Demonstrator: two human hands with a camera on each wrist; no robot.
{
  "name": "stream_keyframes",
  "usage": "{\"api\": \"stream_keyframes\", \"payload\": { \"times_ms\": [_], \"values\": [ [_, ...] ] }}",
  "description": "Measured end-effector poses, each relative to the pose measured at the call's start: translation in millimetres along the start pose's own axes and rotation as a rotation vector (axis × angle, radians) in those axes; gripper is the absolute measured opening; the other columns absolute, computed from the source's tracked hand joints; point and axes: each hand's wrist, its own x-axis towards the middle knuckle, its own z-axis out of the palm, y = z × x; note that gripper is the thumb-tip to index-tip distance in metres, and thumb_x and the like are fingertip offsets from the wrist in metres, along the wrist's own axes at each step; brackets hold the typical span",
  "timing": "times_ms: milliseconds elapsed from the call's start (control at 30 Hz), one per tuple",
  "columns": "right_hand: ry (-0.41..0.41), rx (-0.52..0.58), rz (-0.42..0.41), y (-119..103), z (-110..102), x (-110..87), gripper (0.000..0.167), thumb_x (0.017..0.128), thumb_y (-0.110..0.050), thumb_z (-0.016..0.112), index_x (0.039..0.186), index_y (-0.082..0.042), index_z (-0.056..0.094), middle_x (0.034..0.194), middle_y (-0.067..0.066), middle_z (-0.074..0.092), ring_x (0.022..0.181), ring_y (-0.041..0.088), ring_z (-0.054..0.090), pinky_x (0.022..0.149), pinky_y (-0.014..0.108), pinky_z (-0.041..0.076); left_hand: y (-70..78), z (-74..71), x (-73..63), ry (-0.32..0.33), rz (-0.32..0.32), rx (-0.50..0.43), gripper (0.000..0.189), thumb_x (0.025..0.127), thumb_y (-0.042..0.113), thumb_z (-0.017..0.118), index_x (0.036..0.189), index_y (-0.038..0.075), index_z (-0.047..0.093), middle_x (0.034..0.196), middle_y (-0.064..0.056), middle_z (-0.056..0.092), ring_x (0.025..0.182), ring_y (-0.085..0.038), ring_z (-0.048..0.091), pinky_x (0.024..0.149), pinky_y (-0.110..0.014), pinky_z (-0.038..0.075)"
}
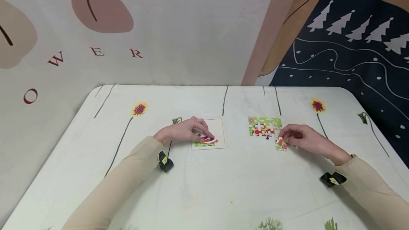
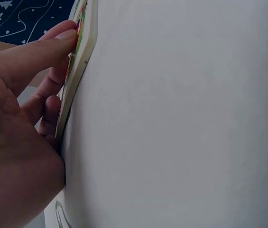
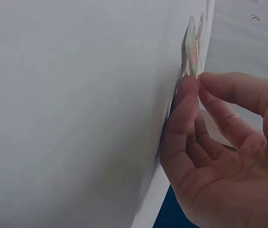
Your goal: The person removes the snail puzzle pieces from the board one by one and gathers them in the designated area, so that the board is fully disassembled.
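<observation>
My left hand [image 1: 185, 130] reaches over a shallow pale puzzle board [image 1: 219, 129], its thumb and fingertips touching the colourful jigsaw pieces [image 1: 204, 144] along the board's lower left. Seen from the left wrist, the thumb lies fairly straight against the face of the puzzle board [image 2: 80, 69]. On the right, my right hand [image 1: 303, 138] pinches a green, white and red puzzle piece [image 1: 281, 145] between thumb and index finger. That puzzle piece [image 3: 192, 52] shows nearly edge-on in the right wrist view. Just left of this hand lies a group of green and red puzzle pieces [image 1: 265, 121].
A white cloth [image 1: 204, 187] printed with flowers and stems covers the table. Behind it rises a pale printed backdrop [image 1: 191, 45], with a dark blue tree-patterned cloth [image 1: 338, 52] at the right. Each wrist carries a small black camera [image 1: 166, 164].
</observation>
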Motion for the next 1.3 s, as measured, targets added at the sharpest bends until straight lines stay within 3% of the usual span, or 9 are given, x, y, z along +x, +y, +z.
{"api": "stream_keyframes", "payload": {
  "times_ms": [533,700,867,1033,1300],
  "values": [
    [0.019,0.023,-0.027,-2.3,-4.1,-2.1,0.017,0.096,-0.004,0.060,0.110,0.003,0.066,0.097,0.010,0.066,0.075,0.004,0.055,0.062,0.023,0.047,4.8,-0.1,-3.0,-0.005,-0.021,-0.005,0.030,0.090,0.011,0.068,0.118,0.020,0.075,0.123,0.001,0.061,0.126,-0.023,0.038,0.103,-0.044,0.031],
    [0.019,0.038,-0.041,-8.2,-3.9,1.2,0.017,0.096,-0.005,0.060,0.111,0.002,0.066,0.098,0.011,0.066,0.075,0.007,0.055,0.064,0.023,0.047,9.3,-2.4,-2.9,0.002,-0.002,0.016,0.030,0.090,0.009,0.068,0.117,0.019,0.075,0.120,0.000,0.063,0.123,-0.022,0.044,0.105,-0.045,0.033],
    [0.012,0.037,-0.032,-15.4,1.1,8.1,0.017,0.097,-0.011,0.062,0.111,-0.002,0.068,0.100,0.009,0.068,0.079,0.007,0.055,0.067,0.022,0.046,9.9,-5.0,-4.3,0.046,0.019,0.009,0.030,0.089,0.006,0.066,0.116,0.014,0.075,0.121,-0.004,0.063,0.123,-0.023,0.050,0.107,-0.047,0.036],
    [-0.001,0.065,-0.070,-23.0,8.9,16.0,0.016,0.097,-0.011,0.062,0.109,-0.003,0.069,0.097,0.009,0.067,0.077,0.009,0.056,0.067,0.023,0.047,7.7,-9.5,-9.7,0.102,0.004,0.016,0.030,0.087,0.005,0.066,0.115,0.013,0.075,0.126,-0.006,0.060,0.126,-0.026,0.046,0.101,-0.043,0.035],
    [-0.036,0.088,-0.107,-37.0,21.7,28.0,0.014,0.097,-0.011,0.063,0.107,-0.004,0.070,0.098,0.010,0.066,0.075,0.009,0.053,0.065,0.022,0.044,2.7,-14.4,-15.5,0.087,0.028,-0.020,0.025,0.085,0.002,0.066,0.107,0.008,0.077,0.124,-0.011,0.059,0.127,-0.030,0.041,0.100,-0.046,0.032]
  ]
}}
